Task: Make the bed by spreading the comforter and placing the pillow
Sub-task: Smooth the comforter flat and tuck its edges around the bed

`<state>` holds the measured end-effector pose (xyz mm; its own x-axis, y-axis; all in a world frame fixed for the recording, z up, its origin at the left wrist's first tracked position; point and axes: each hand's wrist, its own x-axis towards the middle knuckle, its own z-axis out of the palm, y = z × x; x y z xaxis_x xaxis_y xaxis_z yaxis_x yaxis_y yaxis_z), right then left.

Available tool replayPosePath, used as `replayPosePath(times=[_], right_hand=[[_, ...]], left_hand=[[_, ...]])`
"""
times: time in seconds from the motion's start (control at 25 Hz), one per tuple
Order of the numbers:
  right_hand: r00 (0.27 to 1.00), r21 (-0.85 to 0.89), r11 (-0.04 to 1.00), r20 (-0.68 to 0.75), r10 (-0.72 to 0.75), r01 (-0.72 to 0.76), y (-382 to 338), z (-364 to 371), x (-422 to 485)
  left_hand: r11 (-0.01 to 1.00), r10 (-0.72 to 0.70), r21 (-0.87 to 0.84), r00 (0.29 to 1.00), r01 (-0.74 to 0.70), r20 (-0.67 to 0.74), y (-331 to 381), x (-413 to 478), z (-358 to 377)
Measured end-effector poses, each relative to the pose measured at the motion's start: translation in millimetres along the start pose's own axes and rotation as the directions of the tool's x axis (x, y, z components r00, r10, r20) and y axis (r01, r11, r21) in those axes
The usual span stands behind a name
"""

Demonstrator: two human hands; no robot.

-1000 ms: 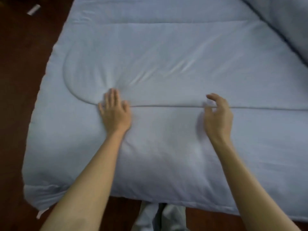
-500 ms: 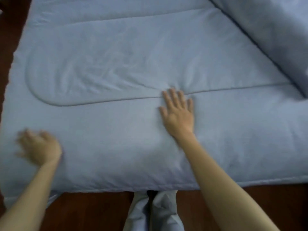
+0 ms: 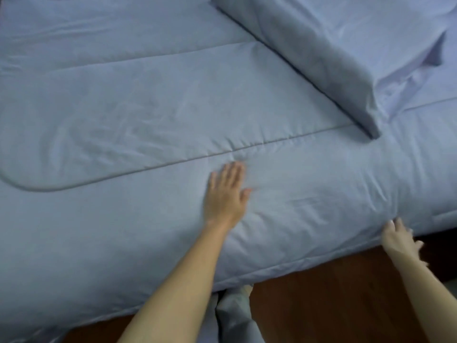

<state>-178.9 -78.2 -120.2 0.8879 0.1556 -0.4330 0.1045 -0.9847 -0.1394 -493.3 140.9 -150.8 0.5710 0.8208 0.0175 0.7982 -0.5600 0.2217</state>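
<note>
Pale blue comforter (image 3: 123, 100), soft and padded, spread flat over the bed, covering most of the view. Stitched seam (image 3: 173, 163) running across it, curving round at the left into a rounded quilted panel; fine creases fanning out near the seam's middle. Upper right: a thick folded-back part (image 3: 309, 45) of the same cloth, lying as a diagonal wedge with a blunt corner resting on the flat layer, rumpled lighter fabric beyond it. Near edge plump and rounded, hanging over dark reddish wooden floor (image 3: 321, 293).

Left hand (image 3: 226, 194) pressed palm-down on the comforter just below the seam, fingers (image 3: 233, 173) straight and close together, thumb out to the side, gripping nothing. Right hand (image 3: 398, 240) at the near edge, far right, slightly blurred; fingertips (image 3: 393, 225) touching the gathered fabric where small wrinkles radiate; cannot tell whether pinching the cloth or merely touching. Bare forearms reaching in from below. Grey trouser legs (image 3: 232, 315) visible at the bottom between the arms
</note>
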Motion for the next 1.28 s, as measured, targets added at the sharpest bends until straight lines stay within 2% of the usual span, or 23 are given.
replayPosePath(times=[0.04, 0.08, 0.16, 0.24, 0.28, 0.36, 0.4, 0.44, 0.48, 0.52, 0.6, 0.72, 0.84, 0.92, 1.0, 1.08, 1.12, 1.16, 1.2, 1.24, 1.28], right_hand=[[0.999, 0.04, 0.999, -0.046, 0.021, -0.019, -7.7, -6.2, -3.9], [0.991, 0.076, 0.996, -0.13, -0.027, 0.037, -23.5, -8.5, -8.9], [0.94, 0.153, 0.952, -0.264, -0.219, 0.265, -77.5, -6.0, -24.3], [0.832, 0.196, 0.817, -0.264, -0.488, 0.542, -145.3, 10.2, -47.1], [0.738, 0.187, 0.715, -0.194, -0.646, 0.674, -176.7, 21.6, -59.6], [0.476, 0.124, 0.48, 0.06, -0.877, 0.868, -224.0, 42.2, -77.1], [0.352, 0.075, 0.372, 0.193, -0.916, 0.925, -235.9, 50.2, -78.6], [0.28, 0.004, 0.293, 0.281, -0.918, 0.956, -238.6, 55.3, -71.8], [0.251, -0.059, 0.245, 0.295, -0.922, 0.968, -233.0, 57.3, -57.2], [0.264, -0.114, 0.242, 0.252, -0.931, 0.964, -217.6, 53.8, -32.1], [0.386, -0.163, 0.368, 0.095, -0.918, 0.915, -173.4, 33.9, 29.9], [0.586, -0.197, 0.595, -0.106, -0.803, 0.779, -78.6, -19.9, 144.9], [0.725, -0.213, 0.733, -0.127, -0.677, 0.646, 8.4, -77.7, 238.7], [0.793, -0.226, 0.791, -0.107, -0.6, 0.568, 51.8, -110.4, 287.3], [0.861, -0.21, 0.865, -0.141, -0.488, 0.456, 76.6, -133.8, 318.1], [0.938, -0.069, 0.965, -0.229, -0.262, 0.253, 69.7, -152.2, 334.9], [0.957, 0.048, 0.988, -0.261, -0.127, 0.144, 52.6, -159.4, 338.9], [0.961, 0.133, 0.987, -0.271, -0.051, 0.09, 29.0, -164.3, 338.2], [0.956, 0.16, 0.979, -0.285, -0.075, 0.124, 1.6, -163.4, 333.1], [0.942, 0.164, 0.956, -0.274, -0.193, 0.244, -29.2, -158.3, 322.7], [0.902, 0.162, 0.897, -0.214, -0.376, 0.412, -61.8, -149.3, 306.1]], left_hand=[[0.997, -0.077, -0.01, 0.997, 0.077, -0.022, -22.1, -7.5, -2.5], [0.984, -0.178, -0.01, 0.983, 0.178, -0.039, -46.7, -15.8, -4.9], [0.928, -0.369, 0.023, 0.925, 0.373, -0.094, -94.0, -31.6, -15.9], [0.811, -0.578, 0.046, 0.811, 0.584, -0.096, -149.1, -45.4, -29.4], [0.711, -0.698, 0.047, 0.712, 0.702, -0.082, -172.9, -46.9, -36.7], [0.505, -0.859, -0.008, 0.503, 0.863, -0.094, -203.3, -33.9, -47.5], [0.463, -0.884, -0.06, 0.456, 0.884, -0.102, -204.8, -20.3, -51.5], [0.485, -0.873, -0.104, 0.472, 0.869, -0.127, -191.9, -3.1, -51.1], [0.555, -0.829, -0.127, 0.535, 0.822, -0.16, -166.0, 15.0, -46.1], [0.65, -0.757, -0.129, 0.625, 0.749, -0.189, -126.2, 35.3, -35.7], [0.788, -0.615, -0.14, 0.761, 0.599, -0.208, -33.4, 70.9, -9.5], [0.904, -0.422, -0.171, 0.883, 0.392, -0.206, 131.9, 124.4, 32.6], [0.981, -0.165, -0.12, 0.978, 0.15, -0.13, 275.5, 163.1, 68.5], [0.993, -0.098, -0.081, 0.992, 0.091, -0.08, 333.4, 178.7, 78.9], [0.978, -0.209, -0.036, 0.976, 0.207, -0.055, 343.5, 185.0, 82.7], [0.938, -0.346, -0.007, 0.934, 0.347, -0.084, 327.5, 183.4, 82.8], [0.922, -0.386, 0.004, 0.919, 0.387, -0.082, 317.3, 181.2, 79.3], [0.91, -0.412, 0.02, 0.908, 0.415, -0.07, 306.9, 178.3, 75.2], [0.896, -0.441, 0.036, 0.896, 0.443, -0.054, 294.5, 175.4, 73.2], [0.874, -0.481, 0.049, 0.876, 0.483, -0.044, 280.0, 170.3, 70.3], [0.843, -0.534, 0.053, 0.845, 0.535, -0.039, 262.9, 161.6, 66.7]])
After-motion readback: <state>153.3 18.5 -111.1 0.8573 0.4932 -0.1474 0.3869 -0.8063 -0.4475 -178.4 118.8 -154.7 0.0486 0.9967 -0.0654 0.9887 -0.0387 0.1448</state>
